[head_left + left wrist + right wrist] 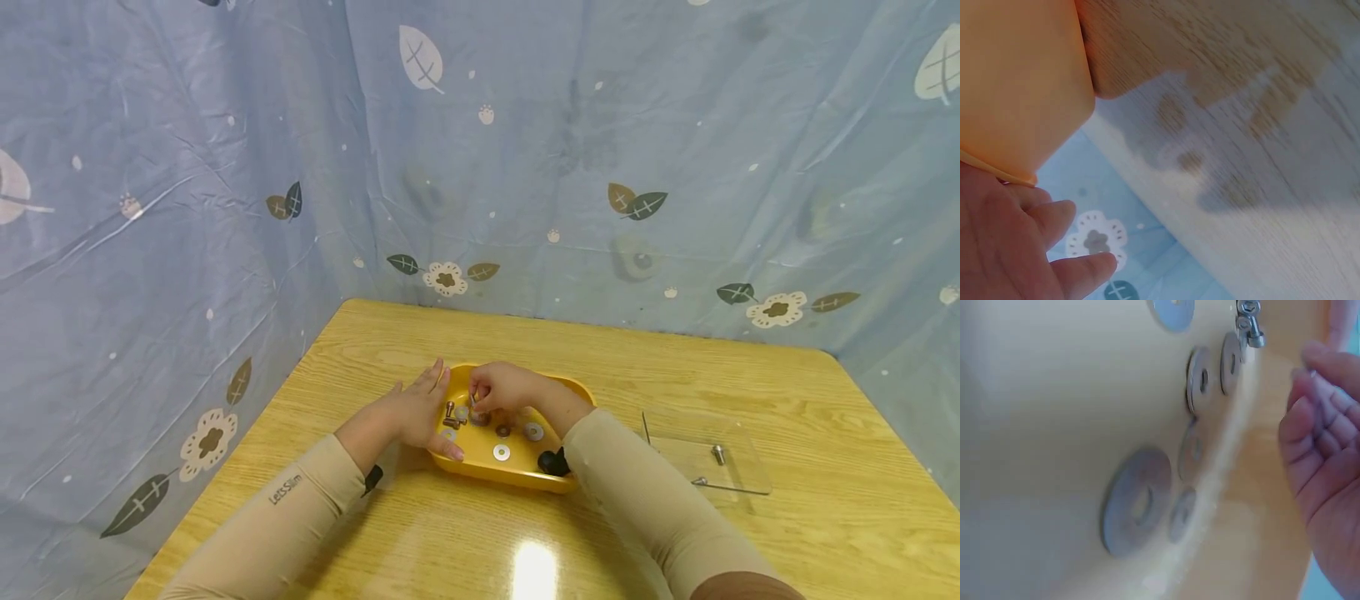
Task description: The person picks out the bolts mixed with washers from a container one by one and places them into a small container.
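My left hand (412, 414) rests against the left end of a yellow plastic bin (495, 477), fingers spread and thumb near the front corner. In the left wrist view, its fingers (1082, 275) extend past the rim, loosely straight. Reaching into the bin, my right hand (510, 387) pinches a small metal piece (1313, 374) between thumb and fingertips; too little of it shows to tell its kind. Flat metal washers (1138, 503) lie across the bin floor. Several short bolts (450, 410) are grouped near the left end, between the hands.
On the wooden table (675, 367), a clear plastic piece (750, 458) stands right of the bin, with a bolt (718, 454) at it. A black rounded object (553, 462) shows beside the right forearm. Blue patterned curtains (525, 167) hang behind and left.
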A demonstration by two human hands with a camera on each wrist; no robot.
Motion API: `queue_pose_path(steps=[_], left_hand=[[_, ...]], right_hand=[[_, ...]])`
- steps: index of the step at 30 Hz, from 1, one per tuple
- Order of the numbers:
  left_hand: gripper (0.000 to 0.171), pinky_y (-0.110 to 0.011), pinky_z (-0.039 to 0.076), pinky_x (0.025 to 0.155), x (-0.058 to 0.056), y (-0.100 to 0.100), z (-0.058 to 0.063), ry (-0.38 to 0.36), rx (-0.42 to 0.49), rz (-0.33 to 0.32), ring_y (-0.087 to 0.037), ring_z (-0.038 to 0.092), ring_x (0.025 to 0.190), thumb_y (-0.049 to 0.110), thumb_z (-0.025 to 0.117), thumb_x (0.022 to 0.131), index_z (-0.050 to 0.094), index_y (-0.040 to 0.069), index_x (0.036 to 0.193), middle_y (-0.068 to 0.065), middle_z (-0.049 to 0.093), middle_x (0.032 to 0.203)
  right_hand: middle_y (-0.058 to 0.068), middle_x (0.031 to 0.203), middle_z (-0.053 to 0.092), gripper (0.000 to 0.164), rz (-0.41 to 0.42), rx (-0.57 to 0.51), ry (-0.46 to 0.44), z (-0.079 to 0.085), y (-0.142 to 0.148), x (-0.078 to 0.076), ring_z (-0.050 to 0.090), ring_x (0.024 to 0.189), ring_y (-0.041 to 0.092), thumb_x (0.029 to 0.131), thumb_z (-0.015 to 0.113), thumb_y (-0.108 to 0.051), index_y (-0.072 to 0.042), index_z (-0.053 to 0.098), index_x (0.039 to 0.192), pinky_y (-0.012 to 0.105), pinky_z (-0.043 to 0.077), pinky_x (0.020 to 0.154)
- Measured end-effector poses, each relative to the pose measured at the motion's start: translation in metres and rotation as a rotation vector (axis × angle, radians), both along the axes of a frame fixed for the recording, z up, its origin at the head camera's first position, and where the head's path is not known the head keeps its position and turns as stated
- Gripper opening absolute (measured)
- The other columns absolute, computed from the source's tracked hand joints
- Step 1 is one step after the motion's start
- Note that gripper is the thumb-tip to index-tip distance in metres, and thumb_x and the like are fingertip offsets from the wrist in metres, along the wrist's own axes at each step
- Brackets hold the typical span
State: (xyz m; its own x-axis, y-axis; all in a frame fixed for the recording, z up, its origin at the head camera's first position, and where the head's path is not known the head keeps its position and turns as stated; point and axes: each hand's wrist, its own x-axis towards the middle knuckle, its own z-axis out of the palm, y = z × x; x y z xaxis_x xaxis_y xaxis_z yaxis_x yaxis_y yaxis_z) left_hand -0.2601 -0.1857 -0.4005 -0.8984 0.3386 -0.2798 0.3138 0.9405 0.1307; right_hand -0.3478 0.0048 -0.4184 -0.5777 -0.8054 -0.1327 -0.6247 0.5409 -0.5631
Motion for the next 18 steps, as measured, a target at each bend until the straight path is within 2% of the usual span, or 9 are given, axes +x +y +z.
queue_pose_path(steps=[7, 13, 18], left_hand=[[0.134, -0.061, 0.014, 0.103, -0.002, 0.0, 0.0, -0.001, 0.002, -0.001, -0.026, 0.002, 0.139, 0.082, 0.057, 0.053, -0.001, 0.007, 0.147, -0.012, -0.012, 0.152], [0.134, -0.061, 0.014, 0.103, -0.001, 0.001, -0.001, 0.002, 0.004, 0.004, -0.025, 0.002, 0.139, 0.082, 0.058, 0.053, -0.002, 0.007, 0.147, -0.011, -0.013, 0.152], [0.135, -0.062, 0.012, 0.103, 0.001, 0.0, 0.001, -0.008, 0.028, 0.001, -0.026, 0.001, 0.139, 0.081, 0.059, 0.052, -0.001, 0.007, 0.147, -0.011, -0.014, 0.151]], right_hand=[[0.001, 0.066, 0.058, 0.013, -0.011, -0.056, -0.074, 0.022, 0.012, 0.005, 0.057, 0.056, 0.018, 0.084, 0.067, -0.015, -0.011, 0.057, 0.092, 0.029, 0.049, 0.057], [0.001, 0.069, 0.058, 0.012, -0.01, -0.097, -0.052, 0.046, 0.036, 0.013, 0.057, 0.058, 0.017, 0.085, 0.066, -0.016, -0.012, 0.056, 0.092, 0.03, 0.05, 0.058], [0.002, 0.071, 0.057, 0.012, 0.0, -0.123, -0.029, 0.066, 0.069, 0.021, 0.056, 0.06, 0.017, 0.086, 0.065, -0.017, -0.012, 0.056, 0.093, 0.031, 0.05, 0.059]])
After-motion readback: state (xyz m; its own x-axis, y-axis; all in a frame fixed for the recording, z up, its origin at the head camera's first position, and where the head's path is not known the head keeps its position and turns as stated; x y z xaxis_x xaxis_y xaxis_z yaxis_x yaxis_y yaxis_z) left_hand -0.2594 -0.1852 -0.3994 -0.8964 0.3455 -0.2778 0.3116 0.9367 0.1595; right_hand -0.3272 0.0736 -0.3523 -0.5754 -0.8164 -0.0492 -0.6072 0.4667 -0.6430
